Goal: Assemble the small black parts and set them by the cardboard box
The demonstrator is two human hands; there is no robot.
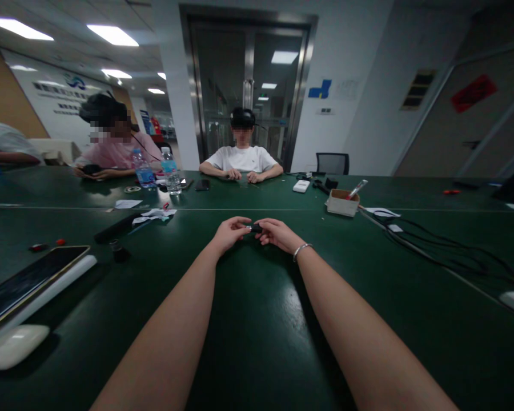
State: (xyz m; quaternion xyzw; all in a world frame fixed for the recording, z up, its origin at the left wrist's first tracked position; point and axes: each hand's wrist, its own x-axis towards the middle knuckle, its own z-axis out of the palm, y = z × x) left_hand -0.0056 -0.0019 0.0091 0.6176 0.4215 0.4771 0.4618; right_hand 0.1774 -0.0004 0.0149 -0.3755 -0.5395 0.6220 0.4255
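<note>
A small black object (255, 228) with a shiny end at its left is held between my two hands, above the middle of the green table (257, 319). My left hand (231, 234) pinches the shiny end between thumb and fingers. At the other side, my right hand (277, 234) has its fingers closed on the black part. The fingertips of both hands nearly meet and cover part of the object, so its exact kind is too small to tell. A bracelet circles my right wrist.
Left lie a phone (34, 279), a white mouse (15, 346), a small black cylinder (118, 251) and paper scraps (154, 214). Bottles (170, 171) stand farther back. A small box (342, 203) and cables (437, 245) are right. People sit across the table.
</note>
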